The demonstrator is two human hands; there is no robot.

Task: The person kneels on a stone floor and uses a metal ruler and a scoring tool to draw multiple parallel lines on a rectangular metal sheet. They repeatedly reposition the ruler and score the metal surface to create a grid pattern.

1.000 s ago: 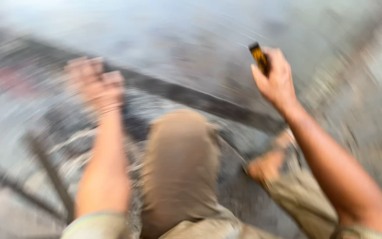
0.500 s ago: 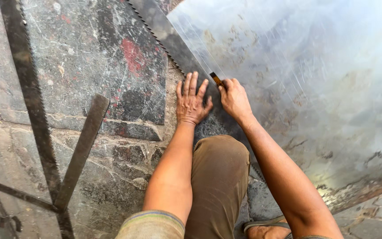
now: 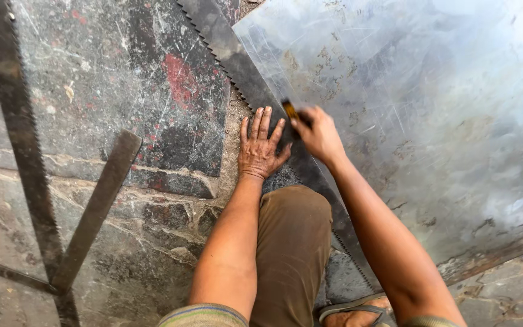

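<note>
Left hand (image 3: pixel 260 146) flat, fingers spread, pressing saw blade (image 3: pixel 231 51) against metal sheet's (image 3: pixel 431 91) left edge; right hand (image 3: pixel 317 134) gripping small yellow tool (image 3: pixel 289 109) beside it

Grey scratched metal sheet (image 3: pixel 407 103); dark toothed saw blade (image 3: pixel 237 66); red-blotched stone floor (image 3: pixel 152 79); brown trousers (image 3: pixel 289 242).

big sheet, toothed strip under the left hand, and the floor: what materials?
Sheet: looks like bare metal, probably steel or galvanised; dull grey sheen, scratches, stains. Toothed strip: dark metal, likely steel saw blade; serrated edge, tarnished, no shine. The left hand presses flat on it; the right hand holds a small yellow-and-dark tool, material unclear. Floor: stone slabs, mottled and veined, red paint patches.
</note>
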